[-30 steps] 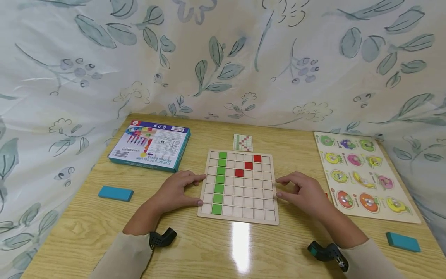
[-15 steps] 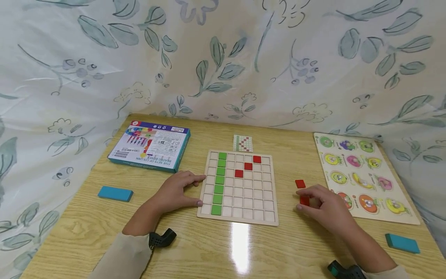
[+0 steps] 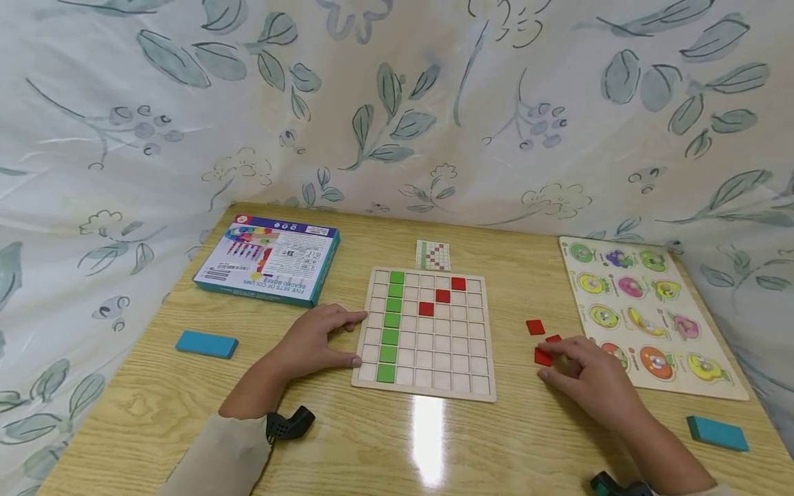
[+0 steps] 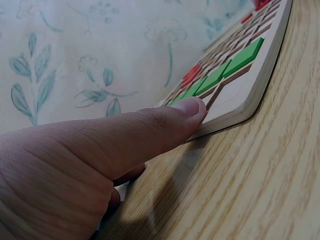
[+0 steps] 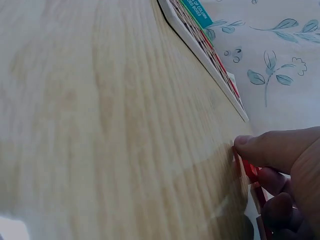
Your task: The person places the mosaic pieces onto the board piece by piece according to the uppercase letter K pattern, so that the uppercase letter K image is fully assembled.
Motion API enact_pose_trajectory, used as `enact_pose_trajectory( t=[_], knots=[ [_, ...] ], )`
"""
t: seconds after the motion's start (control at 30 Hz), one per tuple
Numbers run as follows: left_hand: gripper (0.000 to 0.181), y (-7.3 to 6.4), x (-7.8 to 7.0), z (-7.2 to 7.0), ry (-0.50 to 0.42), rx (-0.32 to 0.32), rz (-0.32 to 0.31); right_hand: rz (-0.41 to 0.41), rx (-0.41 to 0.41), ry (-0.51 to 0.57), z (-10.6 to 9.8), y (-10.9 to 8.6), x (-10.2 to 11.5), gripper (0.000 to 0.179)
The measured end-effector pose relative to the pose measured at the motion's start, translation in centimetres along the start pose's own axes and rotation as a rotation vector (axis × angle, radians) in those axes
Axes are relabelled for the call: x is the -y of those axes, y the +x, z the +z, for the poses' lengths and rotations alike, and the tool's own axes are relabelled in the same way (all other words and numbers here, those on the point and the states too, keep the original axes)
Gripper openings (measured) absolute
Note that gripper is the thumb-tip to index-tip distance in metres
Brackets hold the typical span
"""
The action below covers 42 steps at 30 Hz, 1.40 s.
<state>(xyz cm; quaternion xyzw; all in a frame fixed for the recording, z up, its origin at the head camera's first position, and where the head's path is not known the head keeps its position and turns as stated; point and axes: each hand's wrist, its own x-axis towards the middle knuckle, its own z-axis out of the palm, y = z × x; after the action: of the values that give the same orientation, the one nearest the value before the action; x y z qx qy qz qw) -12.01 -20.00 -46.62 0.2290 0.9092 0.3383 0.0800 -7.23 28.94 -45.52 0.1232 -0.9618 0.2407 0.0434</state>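
Observation:
A wooden grid board [image 3: 433, 396] lies flat on the table, its second column filled with green tiles [image 3: 389, 337]. Three red tiles [image 3: 426, 309] form a diagonal in its upper right part. My left hand [image 3: 313, 342] rests at the board's left edge, thumb and forefinger touching the rim; the left wrist view shows the thumb [image 4: 185, 112] against the corner. To the right of the board, my right hand [image 3: 592, 375] has its forefinger over a loose red tile [image 3: 542, 357], thumb beside it. Another loose red tile [image 3: 535, 327] lies just beyond, and a third shows partly behind the forefinger.
A small pattern card [image 3: 433, 255] lies behind the board. At the back left is a flat bead-game box [image 3: 267, 258], with a blue block [image 3: 207, 344] in front. A fruit puzzle board [image 3: 645, 303] and a teal block [image 3: 717, 432] are on the right.
My right hand has left the board's right edge and moved right to the loose red tiles, drawing back slightly to uncover more of them. The left hand stays put.

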Motion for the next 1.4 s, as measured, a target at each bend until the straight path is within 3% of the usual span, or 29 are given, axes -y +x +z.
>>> enact_pose_trajectory(
  t=[0.3, 1.07, 1.4],
  knots=[
    [0.079, 0.03, 0.03, 0.1, 0.005, 0.004, -0.011, 0.032, 0.006, 0.029, 0.23, -0.16, -0.16, 0.028],
    [0.078, -0.03, 0.17, 0.09, 0.009, -0.005, 0.004, 0.032, 0.068, 0.046, -0.16, 0.34, 0.11, 0.026],
    [0.077, -0.05, 0.17, 0.05, 0.011, -0.012, 0.02, -0.058, 0.011, 0.066, -0.4, 0.64, 0.35, 0.029]
  ],
)
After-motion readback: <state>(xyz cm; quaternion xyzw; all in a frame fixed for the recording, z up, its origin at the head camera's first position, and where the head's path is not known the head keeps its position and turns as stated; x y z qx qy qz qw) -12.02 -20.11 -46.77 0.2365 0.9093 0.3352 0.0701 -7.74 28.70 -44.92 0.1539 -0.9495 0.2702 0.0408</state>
